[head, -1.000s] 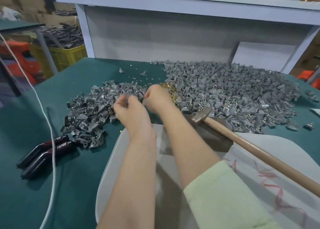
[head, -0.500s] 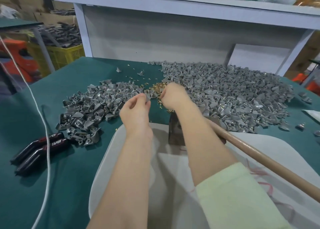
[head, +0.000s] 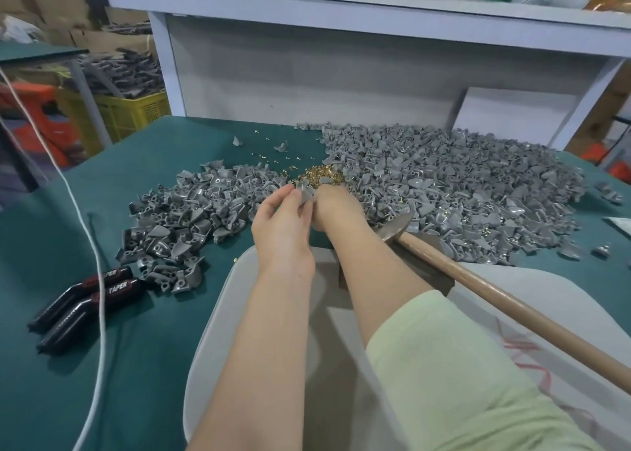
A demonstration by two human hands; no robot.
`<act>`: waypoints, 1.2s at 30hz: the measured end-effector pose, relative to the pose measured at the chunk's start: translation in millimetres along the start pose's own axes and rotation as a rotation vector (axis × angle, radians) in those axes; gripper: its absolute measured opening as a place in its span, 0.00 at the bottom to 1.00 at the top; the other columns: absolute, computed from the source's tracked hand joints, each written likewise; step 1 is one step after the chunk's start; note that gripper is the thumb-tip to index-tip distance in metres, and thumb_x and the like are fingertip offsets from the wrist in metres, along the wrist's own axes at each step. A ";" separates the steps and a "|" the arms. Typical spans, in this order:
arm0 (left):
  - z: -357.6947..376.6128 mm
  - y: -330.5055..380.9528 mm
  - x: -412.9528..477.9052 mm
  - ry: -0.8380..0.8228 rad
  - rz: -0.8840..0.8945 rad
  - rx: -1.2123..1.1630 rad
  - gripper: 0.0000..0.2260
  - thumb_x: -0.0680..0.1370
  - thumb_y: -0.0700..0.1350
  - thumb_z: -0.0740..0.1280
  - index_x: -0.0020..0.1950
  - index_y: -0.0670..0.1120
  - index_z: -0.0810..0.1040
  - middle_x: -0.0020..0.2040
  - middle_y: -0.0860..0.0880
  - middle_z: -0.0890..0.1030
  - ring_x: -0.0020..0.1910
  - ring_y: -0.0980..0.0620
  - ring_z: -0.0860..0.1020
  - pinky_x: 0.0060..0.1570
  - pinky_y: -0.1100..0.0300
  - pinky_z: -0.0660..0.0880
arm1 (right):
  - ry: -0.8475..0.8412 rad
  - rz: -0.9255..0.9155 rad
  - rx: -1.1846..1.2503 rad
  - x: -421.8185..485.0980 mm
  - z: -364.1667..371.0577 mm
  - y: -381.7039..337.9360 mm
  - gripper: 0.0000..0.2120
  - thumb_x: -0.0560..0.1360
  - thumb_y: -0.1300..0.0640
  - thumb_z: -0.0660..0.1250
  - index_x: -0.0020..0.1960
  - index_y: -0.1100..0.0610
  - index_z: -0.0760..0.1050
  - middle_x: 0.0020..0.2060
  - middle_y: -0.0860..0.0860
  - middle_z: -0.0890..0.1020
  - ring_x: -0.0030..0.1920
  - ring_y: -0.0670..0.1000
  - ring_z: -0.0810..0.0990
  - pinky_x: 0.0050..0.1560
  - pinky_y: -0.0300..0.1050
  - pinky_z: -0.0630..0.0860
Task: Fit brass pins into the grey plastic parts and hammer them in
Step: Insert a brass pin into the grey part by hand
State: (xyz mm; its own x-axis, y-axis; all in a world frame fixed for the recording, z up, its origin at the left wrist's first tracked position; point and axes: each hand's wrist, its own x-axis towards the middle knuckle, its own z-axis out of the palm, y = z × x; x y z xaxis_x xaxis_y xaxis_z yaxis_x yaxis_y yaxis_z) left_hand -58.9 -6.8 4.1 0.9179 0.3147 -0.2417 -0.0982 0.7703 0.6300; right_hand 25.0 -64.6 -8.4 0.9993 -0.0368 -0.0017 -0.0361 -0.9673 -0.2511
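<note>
A grey plastic part [head: 304, 193] sits pinched in the fingertips of the left hand [head: 283, 227], against the right hand [head: 336, 208]. The right hand's curled fingers are hidden, so I cannot tell its grip. Brass pins [head: 321, 177] lie just beyond both hands, and the hammer [head: 478, 281] rests to their right on the counter [head: 136, 331].

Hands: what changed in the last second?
The right hand went out to the pins, then came back against the part that the left hand pinches; whether it took a pin is hidden. Hammer, left pile and right pile stayed put.
</note>
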 end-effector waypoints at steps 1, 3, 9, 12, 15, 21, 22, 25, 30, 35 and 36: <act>1.7 -0.8 -1.0 -0.015 -0.013 -0.008 0.06 0.78 0.31 0.63 0.47 0.41 0.75 0.43 0.45 0.79 0.44 0.52 0.79 0.53 0.63 0.77 | 0.026 -0.012 0.025 -0.7 -4.8 2.1 0.10 0.77 0.62 0.60 0.56 0.60 0.75 0.56 0.57 0.79 0.53 0.57 0.78 0.46 0.48 0.71; 3.5 -0.4 -1.2 -0.062 -0.021 -0.037 0.07 0.77 0.31 0.63 0.50 0.42 0.74 0.44 0.45 0.79 0.44 0.53 0.79 0.55 0.62 0.77 | 0.090 -0.038 0.084 -2.4 -21.1 5.6 0.07 0.77 0.63 0.61 0.52 0.63 0.75 0.49 0.57 0.79 0.50 0.57 0.78 0.44 0.46 0.71; 16.2 -13.4 -17.7 -0.327 0.082 0.217 0.08 0.78 0.32 0.63 0.50 0.45 0.74 0.43 0.48 0.81 0.44 0.56 0.80 0.49 0.68 0.77 | 0.215 -0.111 0.592 -52.7 -81.2 56.2 0.06 0.75 0.62 0.66 0.41 0.53 0.77 0.40 0.50 0.82 0.41 0.50 0.81 0.48 0.46 0.80; 21.0 -29.0 -31.9 -0.520 0.266 0.610 0.08 0.77 0.34 0.65 0.52 0.46 0.75 0.45 0.49 0.82 0.46 0.58 0.80 0.50 0.68 0.76 | 0.207 -0.110 0.725 -90.1 -92.2 91.2 0.09 0.74 0.64 0.68 0.39 0.51 0.77 0.38 0.52 0.83 0.40 0.49 0.82 0.48 0.46 0.80; 21.4 -40.3 -42.5 -0.631 0.453 0.950 0.08 0.76 0.36 0.68 0.49 0.49 0.76 0.44 0.52 0.82 0.46 0.61 0.80 0.49 0.71 0.74 | 0.181 -0.071 0.747 -113.9 -87.3 117.4 0.09 0.73 0.65 0.68 0.39 0.52 0.78 0.35 0.51 0.83 0.33 0.44 0.79 0.42 0.38 0.79; 14.2 -42.8 -42.2 -0.676 0.552 1.365 0.07 0.76 0.39 0.68 0.52 0.47 0.79 0.44 0.52 0.82 0.46 0.53 0.80 0.54 0.56 0.76 | 0.171 -0.060 0.722 -122.2 -70.2 129.8 0.10 0.74 0.68 0.66 0.40 0.55 0.77 0.34 0.54 0.80 0.29 0.44 0.76 0.36 0.37 0.75; 13.6 -42.0 -42.5 -0.667 0.575 1.404 0.06 0.76 0.40 0.68 0.52 0.47 0.80 0.44 0.52 0.82 0.46 0.52 0.80 0.54 0.55 0.76 | 0.164 -0.062 0.759 -121.8 -68.9 129.2 0.10 0.74 0.68 0.66 0.39 0.55 0.76 0.33 0.54 0.80 0.28 0.43 0.76 0.35 0.37 0.76; 13.9 -39.1 -44.6 -0.643 0.669 1.517 0.05 0.75 0.41 0.69 0.49 0.48 0.81 0.40 0.50 0.78 0.44 0.48 0.78 0.50 0.54 0.76 | 0.187 -0.074 0.725 -120.6 -64.2 127.1 0.11 0.74 0.68 0.67 0.37 0.54 0.76 0.32 0.53 0.79 0.25 0.40 0.75 0.29 0.33 0.73; 14.5 -36.3 -44.2 -0.666 0.742 1.695 0.05 0.77 0.42 0.66 0.51 0.48 0.80 0.45 0.51 0.71 0.49 0.47 0.75 0.52 0.55 0.72 | 0.212 -0.084 0.604 -113.3 -56.7 123.9 0.08 0.74 0.64 0.66 0.40 0.54 0.77 0.40 0.57 0.83 0.43 0.55 0.81 0.50 0.51 0.78; 12.9 -29.7 -43.7 -0.605 0.720 1.766 0.03 0.76 0.44 0.67 0.49 0.48 0.79 0.48 0.48 0.80 0.51 0.47 0.77 0.52 0.54 0.74 | 0.231 -0.062 0.541 -111.0 -53.3 121.5 0.12 0.74 0.62 0.67 0.36 0.49 0.73 0.39 0.53 0.82 0.44 0.54 0.80 0.50 0.50 0.77; 13.2 -29.9 -44.6 -0.597 0.711 1.774 0.02 0.76 0.44 0.67 0.48 0.48 0.78 0.47 0.48 0.81 0.50 0.46 0.77 0.51 0.54 0.74 | 0.221 -0.052 0.523 -110.7 -52.1 121.3 0.13 0.74 0.61 0.67 0.35 0.48 0.72 0.38 0.52 0.81 0.43 0.53 0.79 0.48 0.48 0.76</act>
State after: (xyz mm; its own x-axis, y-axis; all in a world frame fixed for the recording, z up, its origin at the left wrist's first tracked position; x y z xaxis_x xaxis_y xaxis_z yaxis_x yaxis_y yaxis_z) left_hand -91.9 -51.2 5.8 0.9188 -0.2193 0.3283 -0.3598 -0.8076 0.4674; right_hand -90.4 -190.8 11.7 0.9724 -0.0979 0.2118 0.0782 -0.7185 -0.6912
